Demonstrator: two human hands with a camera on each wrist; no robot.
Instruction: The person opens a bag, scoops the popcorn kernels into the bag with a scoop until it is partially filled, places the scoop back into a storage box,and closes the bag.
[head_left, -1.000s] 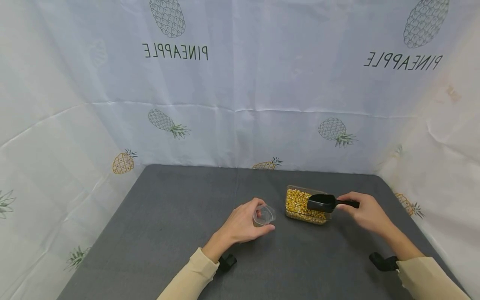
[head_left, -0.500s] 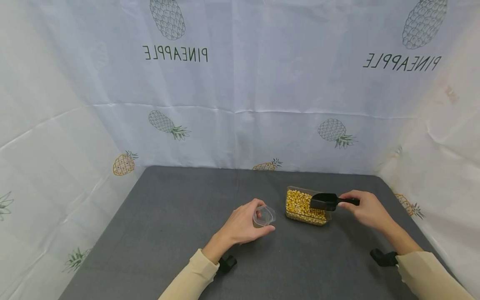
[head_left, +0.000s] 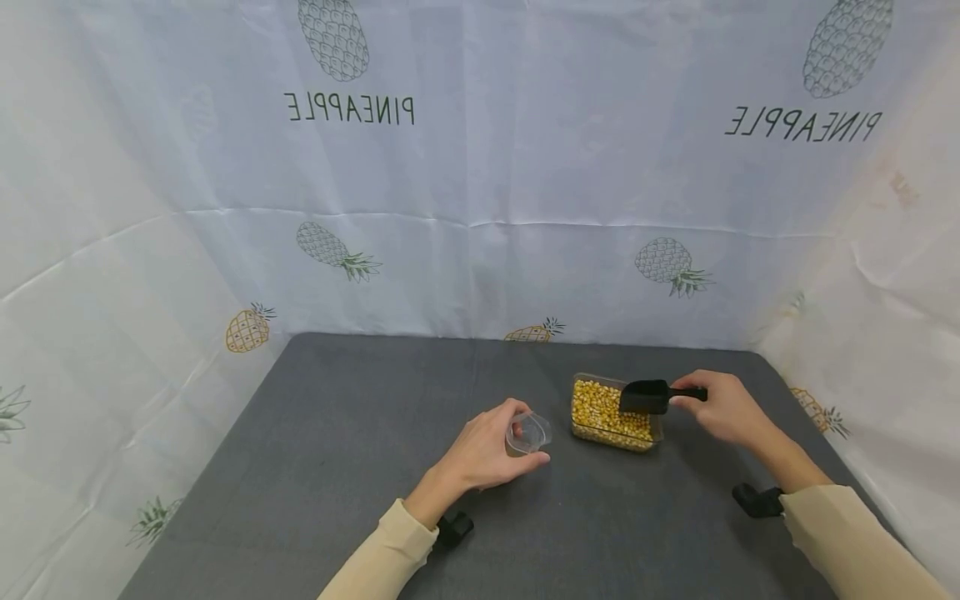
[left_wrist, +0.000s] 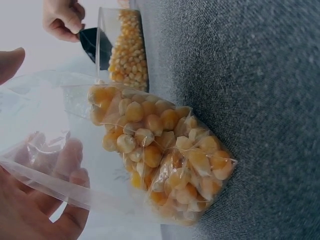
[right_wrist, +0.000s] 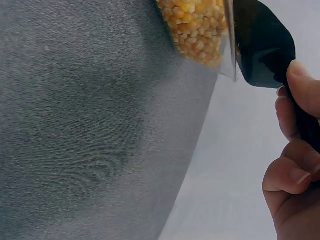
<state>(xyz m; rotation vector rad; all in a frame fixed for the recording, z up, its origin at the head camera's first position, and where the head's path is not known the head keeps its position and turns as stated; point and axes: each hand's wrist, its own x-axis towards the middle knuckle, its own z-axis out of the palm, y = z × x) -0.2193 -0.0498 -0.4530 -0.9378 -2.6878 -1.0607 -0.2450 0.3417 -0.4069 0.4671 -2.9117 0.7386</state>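
Observation:
My left hand (head_left: 487,446) curls its fingers and thumb round the spread mouth of a clear plastic bag (head_left: 531,432). In the left wrist view the bag stands on the table, its lower part filled with corn kernels (left_wrist: 150,145). My right hand (head_left: 723,408) grips the handle of a black scoop (head_left: 647,397), thumb on top. The scoop's bowl tips down over the right part of a clear rectangular container (head_left: 657,430), which holds more corn kernels (head_left: 596,407). Whether the scoop carries any kernels is hidden.
A dark grey table (head_left: 360,425) lies under everything. White curtains (head_left: 465,167) with pineapple prints stand behind it and along both sides. Black wrist mounts (head_left: 455,528) sit under both forearms.
My right hand has shifted slightly left and away from me, and the scoop has tipped so that its bowl now faces down toward the kernels. My left hand and the bag stay put.

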